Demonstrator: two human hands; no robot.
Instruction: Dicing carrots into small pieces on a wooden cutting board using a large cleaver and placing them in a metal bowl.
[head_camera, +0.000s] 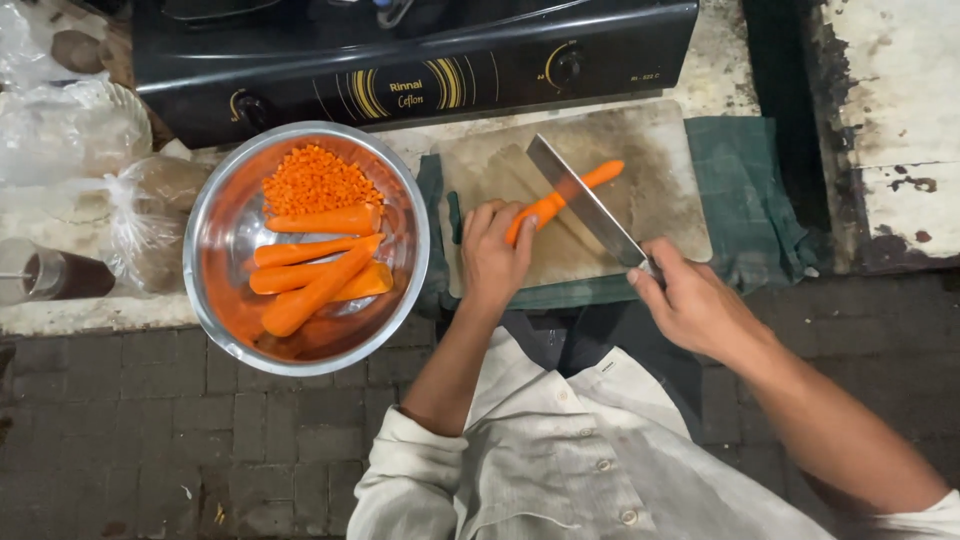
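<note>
A peeled orange carrot (603, 175) lies slantwise on a worn wooden cutting board (668, 190). My left hand (493, 253) pins down its near end. My right hand (693, 303) grips the handle of a broad knife (583, 201), whose blade lies lengthwise across the middle of the carrot. To the left, a steel bowl (222, 232) holds several peeled carrot pieces (318, 278) and a heap of finely diced carrot (315, 181).
A black gas stove (300, 75) stands behind the board and bowl. A green cloth (755, 200) lies under the board. Plastic bags (140, 215) and a dark bottle (55, 276) crowd the counter's left side. Brick paving lies below the counter edge.
</note>
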